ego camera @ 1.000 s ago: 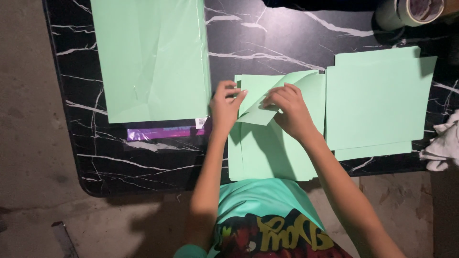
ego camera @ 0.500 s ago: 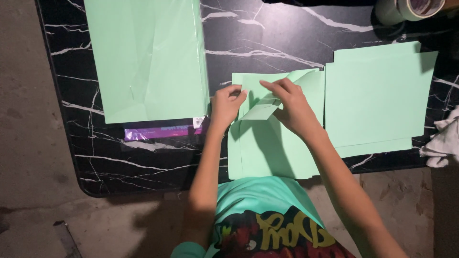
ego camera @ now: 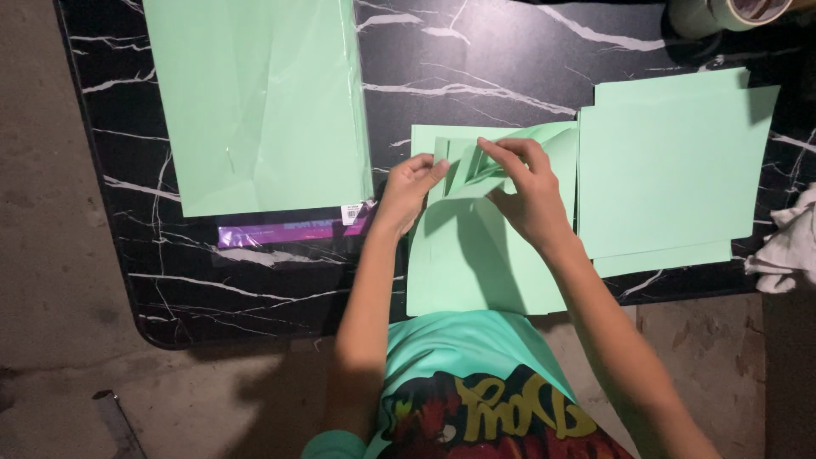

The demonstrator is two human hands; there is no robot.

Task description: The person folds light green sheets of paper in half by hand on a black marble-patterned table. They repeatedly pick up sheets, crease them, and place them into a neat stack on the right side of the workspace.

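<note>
Both hands [ego camera: 472, 191] over half-hidden folded green sheet [ego camera: 467, 166]

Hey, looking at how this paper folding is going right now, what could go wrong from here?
The folded green sheet is pinched in mid-air between the left hand and right hand, so the crease may land crooked. The flat sheet under it overhangs the table edge and might slide off. It also lies against the stack of sheets, which a hand might nudge.

Left hand [ego camera: 410, 189], right hand [ego camera: 525, 194] — fingers pinched, close together.
</note>
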